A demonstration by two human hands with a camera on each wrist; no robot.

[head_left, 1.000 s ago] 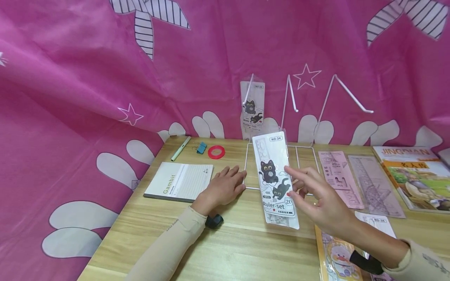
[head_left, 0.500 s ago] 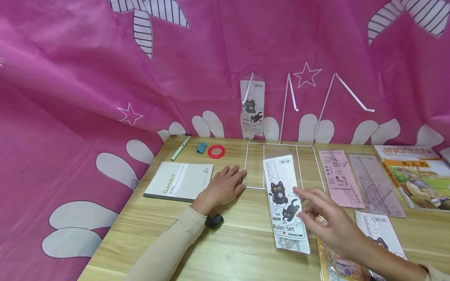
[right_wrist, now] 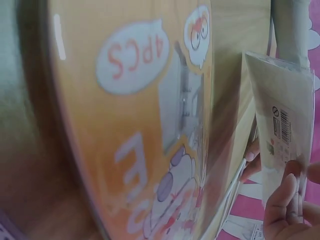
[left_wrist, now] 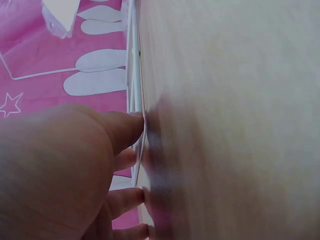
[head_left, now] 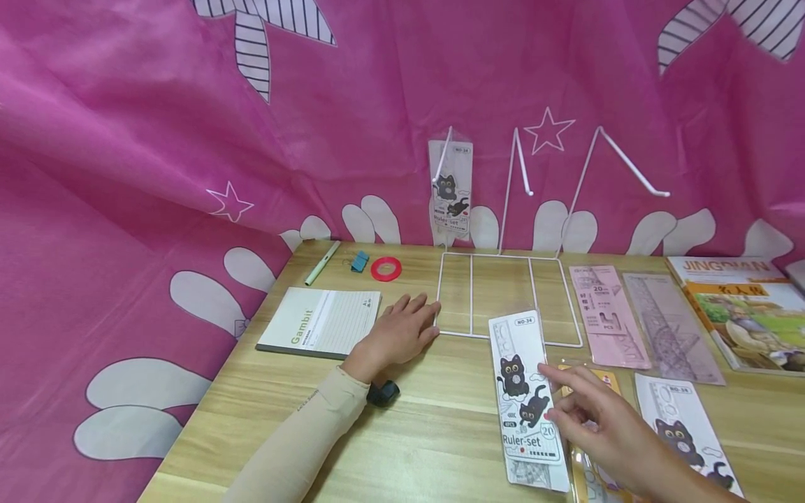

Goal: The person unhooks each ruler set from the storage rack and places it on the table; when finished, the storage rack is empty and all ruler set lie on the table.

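Note:
My right hand [head_left: 597, 419] pinches the right edge of a ruler set pack [head_left: 525, 398] printed with black cats, held tilted over the table in front of the wire rack. In the right wrist view the pack's back [right_wrist: 282, 125] shows a barcode, with fingers pressed against it. My left hand [head_left: 402, 332] lies palm down on the table, its fingertips by the left side of the white wire rack [head_left: 471, 293]. The left wrist view shows its thumb [left_wrist: 127, 130] close to the rack's base wire. A matching ruler set [head_left: 451, 188] hangs from the rack's left hook.
An orange pack [right_wrist: 135, 130] and another cat ruler set [head_left: 682, 426] lie at the right. Behind them are a pink ruler pack [head_left: 610, 318], a clear-pinkish ruler pack [head_left: 673, 328] and a book [head_left: 748, 314]. Left are a notebook [head_left: 321, 321], red tape [head_left: 386, 269], a blue binder clip [head_left: 360, 262] and a pen [head_left: 322, 263].
My right hand has brought the ruler set down and to the right, toward me and away from the rack. The left hand has stayed in place.

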